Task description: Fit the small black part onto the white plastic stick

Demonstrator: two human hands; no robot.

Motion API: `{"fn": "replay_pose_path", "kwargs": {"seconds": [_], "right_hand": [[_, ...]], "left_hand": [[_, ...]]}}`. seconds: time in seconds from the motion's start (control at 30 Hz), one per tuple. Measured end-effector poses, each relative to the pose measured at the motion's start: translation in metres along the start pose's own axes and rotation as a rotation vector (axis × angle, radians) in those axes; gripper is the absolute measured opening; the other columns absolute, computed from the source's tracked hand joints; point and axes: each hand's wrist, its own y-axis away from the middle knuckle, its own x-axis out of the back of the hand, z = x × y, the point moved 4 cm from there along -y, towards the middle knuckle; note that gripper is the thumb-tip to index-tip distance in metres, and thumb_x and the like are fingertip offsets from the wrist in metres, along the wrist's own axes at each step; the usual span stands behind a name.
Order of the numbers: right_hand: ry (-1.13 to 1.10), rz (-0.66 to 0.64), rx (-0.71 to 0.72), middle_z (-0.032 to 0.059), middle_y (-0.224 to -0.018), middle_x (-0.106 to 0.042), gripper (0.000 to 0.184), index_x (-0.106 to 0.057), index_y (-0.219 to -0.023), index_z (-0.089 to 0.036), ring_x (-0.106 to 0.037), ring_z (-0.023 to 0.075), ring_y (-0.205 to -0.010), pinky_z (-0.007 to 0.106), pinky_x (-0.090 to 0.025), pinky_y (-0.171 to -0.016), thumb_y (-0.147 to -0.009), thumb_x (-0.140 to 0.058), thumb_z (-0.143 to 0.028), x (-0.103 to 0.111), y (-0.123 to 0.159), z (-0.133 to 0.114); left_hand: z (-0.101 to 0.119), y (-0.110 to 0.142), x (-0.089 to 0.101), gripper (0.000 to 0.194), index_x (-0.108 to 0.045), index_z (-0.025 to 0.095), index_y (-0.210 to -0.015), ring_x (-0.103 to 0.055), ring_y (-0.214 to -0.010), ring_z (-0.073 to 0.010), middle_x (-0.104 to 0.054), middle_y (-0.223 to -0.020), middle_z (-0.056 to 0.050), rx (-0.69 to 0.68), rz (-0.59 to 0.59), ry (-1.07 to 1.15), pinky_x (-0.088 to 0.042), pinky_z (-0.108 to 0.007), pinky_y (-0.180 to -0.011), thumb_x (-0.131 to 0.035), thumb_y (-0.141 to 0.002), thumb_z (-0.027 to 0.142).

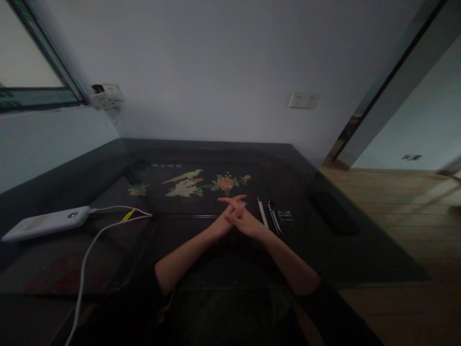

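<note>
- A slim pale strip [262,212] lay on the dark, glossy surface [306,250], just beyond the person's right wrist and close to the crossed hands.
- The right hand [247,224], nearest the strip, met the left hand [227,217] in front of the body; the fingers interlaced, several extended straight.
- Each hand's grip was loose and unfolded, its fingers threaded through the other's, with no object seen between them; how firmly they pressed could not be told.
- To the strip's right lay a slender black-and-silver item [274,218], then a small clear case [285,216].
- Farther right, a flat black object [334,212] rested near the surface's edge.
- Beyond the hands, a bird [192,174] and an orange flower [225,183] decorated the surface.
- At far left lay a white power bank [48,223], a white cable [83,264] with a yellow tag [128,214] running from its end.
- Behind, a double socket [304,100] was set in the pale wall [216,72]; wooden flooring [396,211] stretched away at right.
</note>
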Motion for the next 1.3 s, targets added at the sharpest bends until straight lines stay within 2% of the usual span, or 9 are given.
{"fn": "replay_pose_path", "kwargs": {"seconds": [0.07, 0.17, 0.23, 0.3, 0.43, 0.6, 0.87, 1.07, 1.3], "right_hand": [[-0.029, 0.008, -0.050, 0.0085, -0.107, -0.056, 0.049, -0.048, -0.126, -0.022, -0.056, 0.0200, -0.097, 0.035, -0.048, -0.079, -0.088, -0.045, -0.052, 0.010, -0.002, 0.004], [0.017, 0.085, -0.100, 0.0083, -0.109, -0.058, 0.043, -0.050, -0.122, -0.021, -0.059, 0.0176, -0.089, 0.028, -0.049, -0.065, -0.090, -0.042, -0.050, 0.032, -0.004, 0.010], [0.201, 0.154, -0.154, 0.0068, -0.096, -0.062, 0.037, -0.057, -0.112, -0.019, -0.059, 0.0160, -0.079, 0.027, -0.046, -0.063, -0.088, -0.049, -0.045, 0.048, -0.003, 0.014], [0.489, 0.247, -0.201, 0.0043, -0.081, -0.062, 0.029, -0.062, -0.101, -0.017, -0.057, 0.0155, -0.072, 0.027, -0.043, -0.064, -0.084, -0.056, -0.040, 0.064, -0.001, 0.015], [0.846, 0.280, -0.376, 0.0053, -0.083, -0.063, 0.016, -0.063, -0.091, -0.019, -0.059, 0.0176, -0.076, 0.028, -0.040, -0.067, -0.083, -0.057, -0.031, 0.083, 0.006, 0.019], [1.045, 0.208, -0.525, 0.0097, -0.096, -0.064, 0.015, -0.060, -0.094, -0.018, -0.063, 0.0231, -0.088, 0.030, -0.042, -0.071, -0.082, -0.051, -0.018, 0.082, 0.012, 0.024], [1.128, 0.070, -0.618, 0.0159, -0.107, -0.065, 0.023, -0.059, -0.104, -0.017, -0.064, 0.0317, -0.098, 0.038, -0.046, -0.074, -0.081, -0.057, -0.021, 0.072, 0.016, 0.023], [1.134, 0.046, -0.606, 0.0185, -0.104, -0.067, 0.031, -0.056, -0.110, -0.016, -0.065, 0.0319, -0.098, 0.039, -0.047, -0.074, -0.080, -0.058, -0.020, 0.069, 0.015, 0.026], [1.097, 0.029, -0.578, 0.0168, -0.101, -0.067, 0.030, -0.056, -0.106, -0.016, -0.065, 0.0324, -0.095, 0.037, -0.046, -0.071, -0.076, -0.060, -0.021, 0.062, 0.013, 0.027]], "left_hand": [[0.005, 0.001, 0.002, 0.046, -0.047, 0.021, -0.126, -0.055, -0.110, -0.0255, -0.055, -0.119, -0.011, 0.061, -0.022, 0.025, -0.051, -0.036, -0.084, -0.049, -0.086, 0.044], [0.013, 0.000, 0.003, 0.041, -0.052, 0.019, -0.118, -0.060, -0.096, -0.0217, -0.058, -0.117, -0.011, 0.183, -0.061, 0.080, -0.054, -0.029, -0.066, -0.053, -0.084, 0.041], [0.020, -0.001, 0.005, 0.030, -0.057, 0.016, -0.107, -0.062, -0.089, -0.0185, -0.062, -0.107, -0.009, 0.184, -0.064, 0.067, -0.053, -0.026, -0.064, -0.057, -0.081, 0.032], [0.023, -0.003, 0.009, 0.020, -0.060, 0.014, -0.097, -0.063, -0.082, -0.0153, -0.064, -0.095, -0.007, 0.177, -0.052, 0.021, -0.051, -0.024, -0.064, -0.055, -0.081, 0.027], [0.022, -0.005, 0.015, 0.018, -0.063, 0.013, -0.089, -0.060, -0.069, -0.0112, -0.063, -0.081, -0.005, 0.149, -0.042, -0.077, -0.048, -0.022, -0.062, -0.051, -0.083, 0.024], [0.017, -0.007, 0.018, 0.019, -0.063, 0.013, -0.089, -0.058, -0.067, -0.0103, -0.062, -0.079, -0.004, 0.123, -0.057, -0.101, -0.047, -0.023, -0.062, -0.050, -0.083, 0.027], [0.014, -0.008, 0.018, 0.022, -0.063, 0.014, -0.090, -0.059, -0.067, -0.0115, -0.062, -0.078, -0.004, 0.112, -0.093, -0.169, -0.048, -0.025, -0.065, -0.049, -0.083, 0.029], [0.015, -0.006, 0.017, 0.021, -0.062, 0.014, -0.091, -0.059, -0.068, -0.0117, -0.062, -0.078, -0.004, 0.108, -0.114, -0.202, -0.048, -0.025, -0.065, -0.048, -0.084, 0.029], [0.015, -0.006, 0.016, 0.020, -0.061, 0.014, -0.092, -0.059, -0.065, -0.0114, -0.063, -0.077, -0.003, 0.087, -0.143, -0.253, -0.047, -0.024, -0.063, -0.048, -0.083, 0.027]]}}
